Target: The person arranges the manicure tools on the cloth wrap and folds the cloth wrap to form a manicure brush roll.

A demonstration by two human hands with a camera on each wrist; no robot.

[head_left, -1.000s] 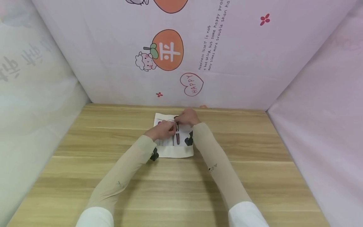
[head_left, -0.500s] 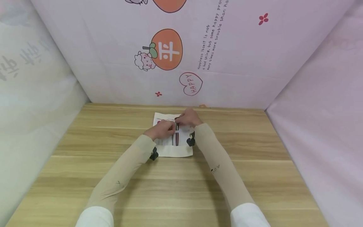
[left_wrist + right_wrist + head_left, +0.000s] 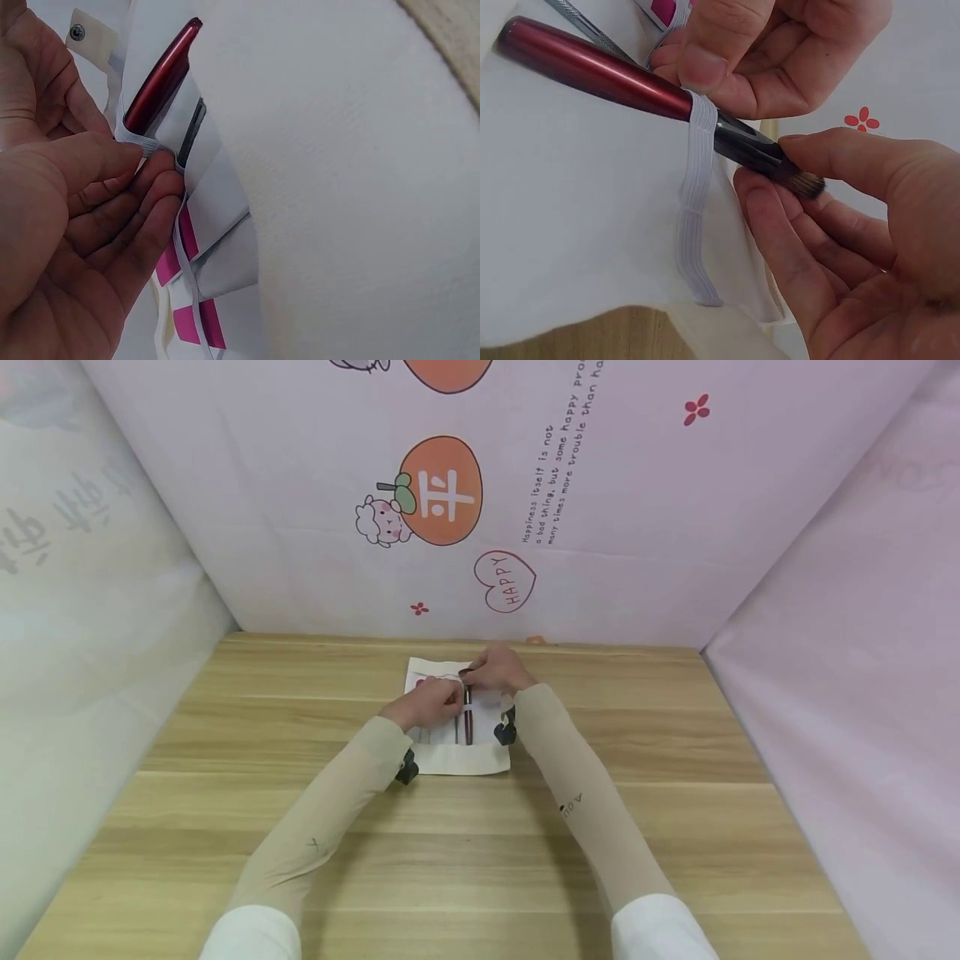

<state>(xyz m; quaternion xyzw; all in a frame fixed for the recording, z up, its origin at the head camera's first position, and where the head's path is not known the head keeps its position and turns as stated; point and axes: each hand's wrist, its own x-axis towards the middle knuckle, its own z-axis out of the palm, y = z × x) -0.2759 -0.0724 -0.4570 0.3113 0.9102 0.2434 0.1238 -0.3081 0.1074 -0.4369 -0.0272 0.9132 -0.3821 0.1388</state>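
A makeup brush [image 3: 600,71] with a glossy dark red handle, black ferrule and short brown bristles lies through a white elastic band [image 3: 694,195]. My right hand [image 3: 885,225] pinches it at the ferrule and bristle end. My left hand [image 3: 82,195] pinches the elastic band beside the brush, between thumb and fingers. All of this is on an unrolled white fabric pouch [image 3: 461,760] at the back of the table. A thin grey metal tool [image 3: 193,131] sits under the band next to the brush. Further along are white pieces with magenta stripes [image 3: 210,322].
The wooden table [image 3: 465,860] meets a printed white cloth wall [image 3: 622,527] just behind the pouch. Similar cloth hangs at left and right. A beige tab with a metal snap [image 3: 78,33] sticks out at the pouch's edge.
My right wrist has shifted slightly to the right, and the brush now lies a little straighter under the band. My left hand has hardly moved.
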